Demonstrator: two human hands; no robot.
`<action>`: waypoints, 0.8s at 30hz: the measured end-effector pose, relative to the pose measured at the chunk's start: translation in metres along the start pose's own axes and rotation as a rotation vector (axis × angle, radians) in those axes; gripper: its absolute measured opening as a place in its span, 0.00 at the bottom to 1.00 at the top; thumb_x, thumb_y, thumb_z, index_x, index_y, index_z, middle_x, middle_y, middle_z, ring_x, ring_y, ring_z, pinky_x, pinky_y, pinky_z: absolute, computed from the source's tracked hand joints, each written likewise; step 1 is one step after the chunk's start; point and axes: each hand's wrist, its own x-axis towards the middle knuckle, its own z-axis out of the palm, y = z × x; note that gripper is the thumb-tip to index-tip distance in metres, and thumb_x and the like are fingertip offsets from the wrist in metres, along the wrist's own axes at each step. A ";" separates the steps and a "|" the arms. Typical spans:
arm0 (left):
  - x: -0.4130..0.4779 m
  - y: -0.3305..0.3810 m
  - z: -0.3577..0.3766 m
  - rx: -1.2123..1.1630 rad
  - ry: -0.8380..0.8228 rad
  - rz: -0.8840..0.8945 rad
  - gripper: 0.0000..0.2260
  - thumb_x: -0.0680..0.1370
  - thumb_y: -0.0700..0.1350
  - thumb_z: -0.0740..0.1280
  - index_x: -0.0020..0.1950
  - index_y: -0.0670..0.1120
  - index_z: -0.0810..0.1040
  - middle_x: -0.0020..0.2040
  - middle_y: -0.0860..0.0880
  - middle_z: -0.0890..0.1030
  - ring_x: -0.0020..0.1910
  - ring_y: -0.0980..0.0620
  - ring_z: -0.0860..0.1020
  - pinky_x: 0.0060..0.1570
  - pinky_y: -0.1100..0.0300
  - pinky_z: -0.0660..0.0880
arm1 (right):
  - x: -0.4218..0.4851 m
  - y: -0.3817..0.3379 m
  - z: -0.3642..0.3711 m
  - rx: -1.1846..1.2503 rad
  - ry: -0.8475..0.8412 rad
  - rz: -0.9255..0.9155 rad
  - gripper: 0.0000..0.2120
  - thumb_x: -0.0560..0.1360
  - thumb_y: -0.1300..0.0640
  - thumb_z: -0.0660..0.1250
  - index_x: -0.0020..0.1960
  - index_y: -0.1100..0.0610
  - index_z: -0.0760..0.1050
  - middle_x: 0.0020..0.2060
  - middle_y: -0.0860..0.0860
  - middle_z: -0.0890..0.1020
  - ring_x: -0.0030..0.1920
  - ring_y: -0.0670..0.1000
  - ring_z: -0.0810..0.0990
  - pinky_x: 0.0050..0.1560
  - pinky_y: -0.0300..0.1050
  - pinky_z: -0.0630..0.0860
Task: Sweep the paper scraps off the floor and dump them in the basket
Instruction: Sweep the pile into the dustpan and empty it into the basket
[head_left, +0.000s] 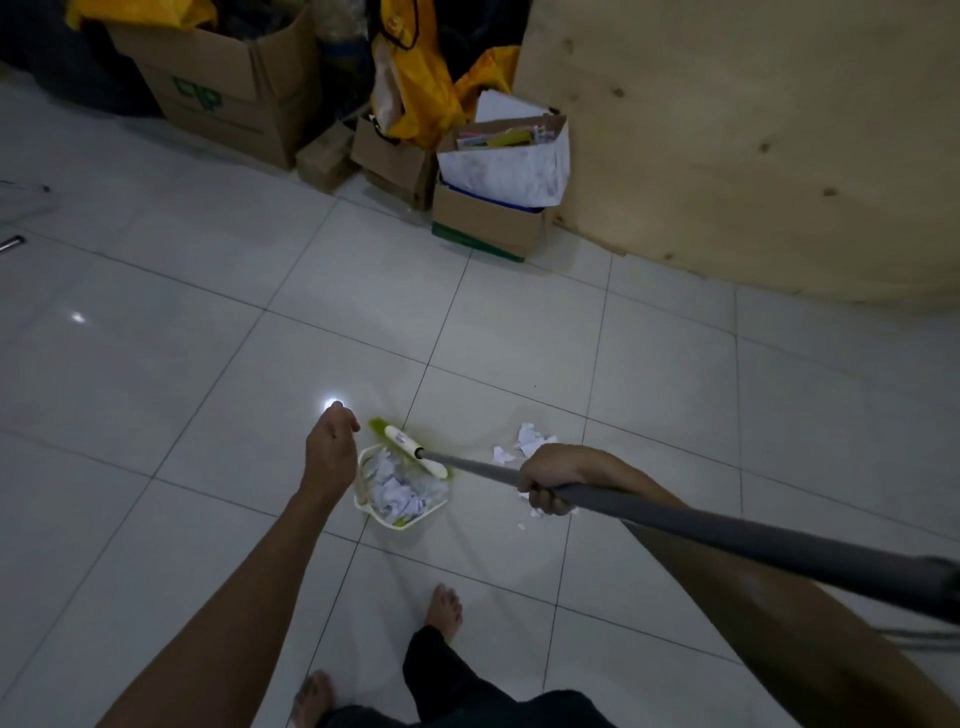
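A small cream basket (363, 506) stands on the white tiled floor, filled with crumpled paper scraps (400, 491). A broom with a green and white head (410, 449) lies across the basket's far rim, its grey handle (727, 538) running to the lower right. My right hand (545, 480) grips that handle. Loose paper scraps (527, 441) lie on the floor beyond my right hand, and a few small bits (535, 513) sit beneath it. My left hand (330, 447) hangs just left of the basket with relaxed fingers, holding nothing.
Cardboard boxes (488, 218) with papers and yellow bags (421, 104) crowd the far wall. A plywood sheet (753, 135) leans at the right. My bare feet (444, 610) stand just behind the basket. A metal rod end (10, 243) shows at the left edge.
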 end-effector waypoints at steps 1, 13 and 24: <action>-0.001 0.001 0.000 0.003 -0.006 0.001 0.31 0.71 0.60 0.45 0.41 0.34 0.72 0.36 0.40 0.71 0.36 0.47 0.69 0.35 0.56 0.65 | -0.007 0.005 -0.005 0.037 -0.021 0.002 0.06 0.79 0.62 0.54 0.44 0.59 0.66 0.19 0.50 0.68 0.16 0.44 0.65 0.17 0.31 0.60; -0.019 -0.007 -0.016 0.014 -0.036 -0.009 0.31 0.71 0.60 0.45 0.41 0.34 0.73 0.37 0.40 0.72 0.37 0.47 0.70 0.35 0.57 0.66 | -0.009 0.047 0.024 -0.250 0.220 -0.195 0.06 0.75 0.64 0.60 0.40 0.58 0.72 0.31 0.53 0.74 0.27 0.49 0.72 0.28 0.40 0.70; -0.035 -0.002 -0.013 0.069 -0.117 0.046 0.26 0.74 0.55 0.45 0.42 0.35 0.73 0.38 0.42 0.71 0.38 0.47 0.69 0.35 0.61 0.66 | 0.009 0.065 0.081 0.235 0.023 -0.014 0.07 0.77 0.67 0.57 0.40 0.63 0.68 0.21 0.53 0.70 0.20 0.48 0.66 0.24 0.36 0.64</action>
